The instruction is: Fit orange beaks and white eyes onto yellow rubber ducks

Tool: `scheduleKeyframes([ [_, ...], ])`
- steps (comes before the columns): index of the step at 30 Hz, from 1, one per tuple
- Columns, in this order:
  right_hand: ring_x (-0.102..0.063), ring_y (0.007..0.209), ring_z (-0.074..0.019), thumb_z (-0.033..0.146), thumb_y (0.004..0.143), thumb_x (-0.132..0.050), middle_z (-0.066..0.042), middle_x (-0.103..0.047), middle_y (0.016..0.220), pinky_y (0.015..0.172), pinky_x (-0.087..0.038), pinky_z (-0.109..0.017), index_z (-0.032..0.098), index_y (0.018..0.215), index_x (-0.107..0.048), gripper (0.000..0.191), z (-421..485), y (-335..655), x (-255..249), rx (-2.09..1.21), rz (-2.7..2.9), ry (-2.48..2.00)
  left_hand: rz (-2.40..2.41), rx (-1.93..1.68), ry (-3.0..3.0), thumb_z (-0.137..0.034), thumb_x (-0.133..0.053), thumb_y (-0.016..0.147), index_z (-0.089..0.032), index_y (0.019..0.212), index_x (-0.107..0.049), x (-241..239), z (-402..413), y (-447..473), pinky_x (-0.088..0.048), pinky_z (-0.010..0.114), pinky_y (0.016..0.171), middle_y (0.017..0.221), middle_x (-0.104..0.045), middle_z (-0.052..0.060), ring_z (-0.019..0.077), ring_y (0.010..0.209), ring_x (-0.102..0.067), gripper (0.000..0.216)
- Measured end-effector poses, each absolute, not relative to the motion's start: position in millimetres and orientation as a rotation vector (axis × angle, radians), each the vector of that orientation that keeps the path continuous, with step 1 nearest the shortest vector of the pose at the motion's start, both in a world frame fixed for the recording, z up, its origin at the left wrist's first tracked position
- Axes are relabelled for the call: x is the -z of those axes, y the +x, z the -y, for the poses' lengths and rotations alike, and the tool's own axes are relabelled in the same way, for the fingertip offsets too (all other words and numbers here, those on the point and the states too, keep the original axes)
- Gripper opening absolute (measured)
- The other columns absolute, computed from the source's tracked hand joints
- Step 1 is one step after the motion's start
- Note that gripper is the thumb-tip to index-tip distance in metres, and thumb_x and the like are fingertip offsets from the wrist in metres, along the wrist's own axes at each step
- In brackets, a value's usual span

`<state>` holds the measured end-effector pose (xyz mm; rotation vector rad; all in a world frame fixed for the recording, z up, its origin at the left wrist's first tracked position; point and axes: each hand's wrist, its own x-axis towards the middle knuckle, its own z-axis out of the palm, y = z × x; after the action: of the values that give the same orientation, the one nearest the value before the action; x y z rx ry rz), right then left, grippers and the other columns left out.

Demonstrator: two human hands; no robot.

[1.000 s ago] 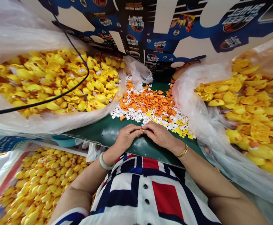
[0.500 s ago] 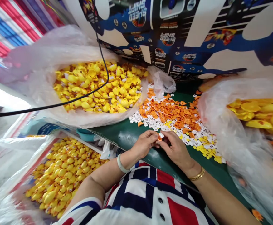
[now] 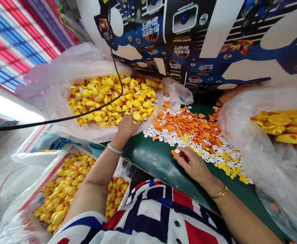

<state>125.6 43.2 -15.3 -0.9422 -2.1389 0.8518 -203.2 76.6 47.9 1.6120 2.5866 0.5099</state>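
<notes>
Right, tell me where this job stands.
Done, seemingly: small yellow ducks fill the lower-left sack. In hand: the right hand pinches an orange piece; the left hand is in the bagged yellow duck bodies. Remaining: orange pieces and white pieces heaped on the green table.

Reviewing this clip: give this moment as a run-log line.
left hand: in yellow rubber ducks | right hand: holding orange plastic piece | beside: loose orange and white pieces

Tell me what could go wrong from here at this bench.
The small orange plastic piece pinched in the right hand could slip into the loose orange-and-white pile. The left hand, reaching into the clear plastic bag of yellow plastic ducks, could snag the thin black cable above it.
</notes>
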Motion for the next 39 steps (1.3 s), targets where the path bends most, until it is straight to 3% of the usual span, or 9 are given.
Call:
scheduleKeyframes([
  [3, -0.062, 0.072, -0.0179, 0.038, 0.092, -0.060, -0.006, -0.063, 0.089, 0.064, -0.055, -0.033, 0.021, 0.114, -0.061, 0.028, -44.0, 133.4, 12.1, -0.900, 2.050, -0.973, -2.415, -0.947, 1.409, -0.053, -0.071, 0.072, -0.014, 0.102, -0.065, -53.3, -72.6, -214.9, -0.045, 0.036, 0.079, 0.102, -0.069, 0.014, 0.0308, 0.095, -0.063, 0.050],
  [7, -0.063, 0.074, -0.0177, 0.041, 0.091, -0.061, -0.007, -0.064, 0.092, 0.064, -0.056, -0.031, 0.022, 0.115, -0.062, 0.030, -45.8, 136.4, -2.9, -0.926, 1.949, -1.002, -1.766, -1.491, 0.919, -0.052, -0.067, 0.071, -0.013, 0.100, -0.066, -61.6, -58.1, -213.4, -0.047, 0.029, 0.064, 0.075, -0.067, 0.004, 0.0182, 0.067, -0.062, 0.048],
  [9, -0.062, 0.075, -0.0178, 0.040, 0.092, -0.060, -0.006, -0.064, 0.093, 0.064, -0.055, -0.031, 0.022, 0.115, -0.062, 0.029, -46.1, 134.5, -15.9, -0.912, 1.985, -0.963, -1.410, -1.464, 0.740, -0.048, -0.068, 0.070, -0.013, 0.101, -0.066, -61.3, -49.0, -193.6, -0.050, 0.030, 0.066, 0.074, -0.068, 0.005, 0.0184, 0.067, -0.064, 0.047],
  [12, -0.061, 0.076, -0.0190, 0.037, 0.095, -0.057, -0.007, -0.063, 0.091, 0.068, -0.054, -0.034, 0.022, 0.121, -0.060, 0.030, -48.6, 135.4, -37.7, -0.790, 2.123, -0.885, -1.034, -1.322, 0.611, -0.035, -0.071, 0.069, -0.012, 0.101, -0.068, -51.9, -34.3, -148.4, -0.054, 0.038, 0.081, 0.090, -0.073, 0.010, 0.0256, 0.088, -0.069, 0.039],
  [17, -0.062, 0.094, -0.0254, 0.033, 0.097, -0.051, -0.010, -0.065, 0.104, 0.083, -0.053, -0.042, 0.022, 0.128, -0.055, 0.033, -61.3, 154.6, -63.4, -0.502, 2.392, -0.834, -0.815, -1.041, 0.503, -0.028, -0.071, 0.070, -0.013, 0.108, -0.069, -22.4, -17.6, -81.9, -0.053, 0.045, 0.087, 0.102, -0.074, 0.013, 0.0329, 0.101, -0.068, 0.041],
  [20, -0.061, 0.099, -0.0267, 0.032, 0.098, -0.048, -0.012, -0.064, 0.110, 0.081, -0.052, -0.041, 0.021, 0.126, -0.055, 0.030, -63.8, 164.6, -68.6, -0.410, 2.535, -0.880, -0.722, -0.936, 0.479, -0.024, -0.072, 0.069, -0.014, 0.111, -0.070, -8.2, -15.0, -56.7, -0.052, 0.043, 0.090, 0.106, -0.073, 0.012, 0.0321, 0.103, -0.067, 0.043],
  [28, -0.059, 0.087, -0.0217, 0.032, 0.099, -0.048, -0.008, -0.063, 0.099, 0.070, -0.049, -0.033, 0.020, 0.114, -0.056, 0.021, -50.4, 168.7, -53.1, -0.331, 2.708, -0.963, -0.812, -1.015, 0.380, -0.034, -0.074, 0.077, -0.013, 0.098, -0.070, 2.9, -11.0, -22.7, -0.052, 0.028, 0.072, 0.089, -0.073, 0.008, 0.0163, 0.074, -0.067, 0.031],
  [34, -0.060, 0.087, -0.0212, 0.031, 0.099, -0.048, -0.007, -0.063, 0.096, 0.073, -0.048, -0.033, 0.020, 0.111, -0.057, 0.018, -51.5, 172.2, -53.2, -0.340, 2.722, -0.954, -0.972, -1.011, 0.620, -0.043, -0.079, 0.072, -0.015, 0.095, -0.070, 2.0, -11.8, -25.1, -0.049, 0.027, 0.065, 0.085, -0.073, 0.006, 0.0159, 0.067, -0.065, 0.037],
  [39, -0.061, 0.089, -0.0230, 0.029, 0.096, -0.054, -0.009, -0.063, 0.100, 0.073, -0.049, -0.034, 0.018, 0.114, -0.057, 0.022, -45.7, 166.8, -50.6, -0.329, 2.809, -0.934, -1.050, -0.988, 0.727, -0.059, -0.064, 0.082, -0.015, 0.088, -0.072, 7.6, -13.5, -20.6, -0.047, 0.028, 0.060, 0.078, -0.073, 0.006, 0.0177, 0.063, -0.064, 0.045],
])
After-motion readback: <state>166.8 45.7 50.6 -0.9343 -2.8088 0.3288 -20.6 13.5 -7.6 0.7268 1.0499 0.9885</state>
